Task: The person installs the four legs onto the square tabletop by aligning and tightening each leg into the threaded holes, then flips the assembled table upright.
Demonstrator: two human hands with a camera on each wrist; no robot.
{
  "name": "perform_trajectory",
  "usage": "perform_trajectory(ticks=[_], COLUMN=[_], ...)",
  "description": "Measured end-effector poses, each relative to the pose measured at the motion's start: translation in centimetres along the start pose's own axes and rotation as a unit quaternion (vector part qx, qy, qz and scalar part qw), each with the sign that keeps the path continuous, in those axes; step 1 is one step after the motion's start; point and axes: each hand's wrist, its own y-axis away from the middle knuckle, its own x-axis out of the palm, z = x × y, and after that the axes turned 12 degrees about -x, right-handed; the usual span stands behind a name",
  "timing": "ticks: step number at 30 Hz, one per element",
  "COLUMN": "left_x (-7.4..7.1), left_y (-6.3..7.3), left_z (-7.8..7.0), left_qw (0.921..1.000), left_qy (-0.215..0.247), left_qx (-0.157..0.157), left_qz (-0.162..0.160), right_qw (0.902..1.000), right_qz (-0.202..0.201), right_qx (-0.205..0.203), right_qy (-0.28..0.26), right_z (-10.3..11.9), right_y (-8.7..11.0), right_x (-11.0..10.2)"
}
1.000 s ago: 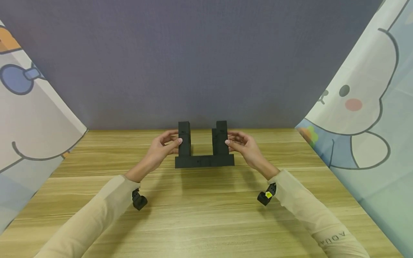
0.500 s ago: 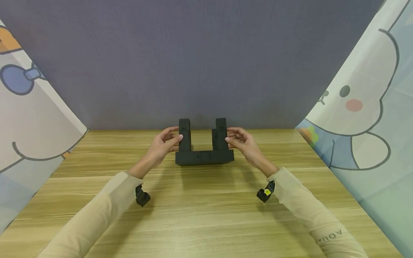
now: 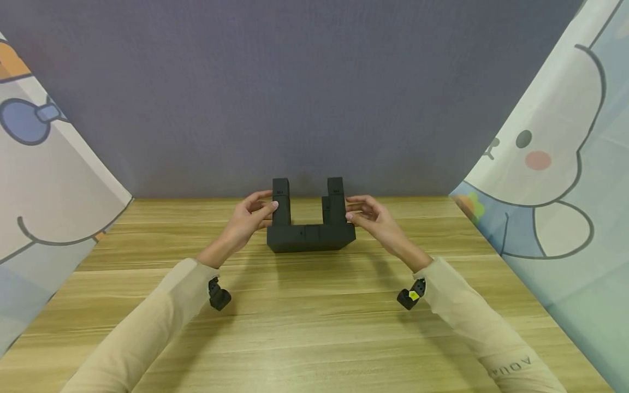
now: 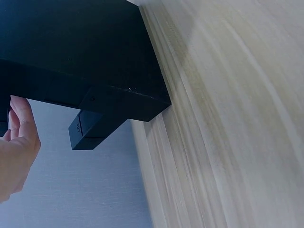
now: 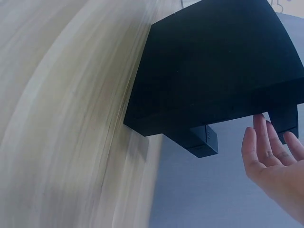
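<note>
A black piece with a flat panel and two parallel arms (image 3: 337, 207) stands at the back middle of the wooden table in the head view. Its wide panel (image 4: 71, 38) fills the upper left of the left wrist view. My left hand (image 3: 248, 215) pinches the left arm, thumb on the near face and fingers partly hidden behind. At the right arm, my right hand (image 3: 372, 217) has its thumb tip at the outer edge and its fingers spread beside it. The right wrist view shows those fingers (image 5: 263, 142) loosely bent, the thumb apart from the black piece.
A grey-blue wall panel (image 3: 304, 98) rises right behind the table (image 3: 314, 327). Cartoon-printed sheets (image 3: 550, 142) slope along both sides. Small black wrist devices (image 3: 218, 295) hang under both cuffs.
The black piece's arm tops have shifted slightly up and away, and more of its front face shows. My right hand has eased a little to the right, off the arm.
</note>
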Motion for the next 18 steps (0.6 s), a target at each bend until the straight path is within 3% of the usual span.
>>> perform_trajectory(ticks=[11, 18], left_x=[-0.19, -0.27], left_y=[-0.31, -0.32], left_z=[-0.23, -0.28], left_qw=[0.9998, 0.9997], left_qy=[-0.013, -0.018], left_qx=[-0.012, -0.014], left_qz=[-0.008, -0.005], right_qw=[0.9989, 0.9990], right_qz=[0.031, 0.036], right_qx=[0.022, 0.015], right_qy=[0.029, 0.021], right_z=[0.02, -0.09], right_y=[0.66, 0.73], right_x=[0.13, 0.21])
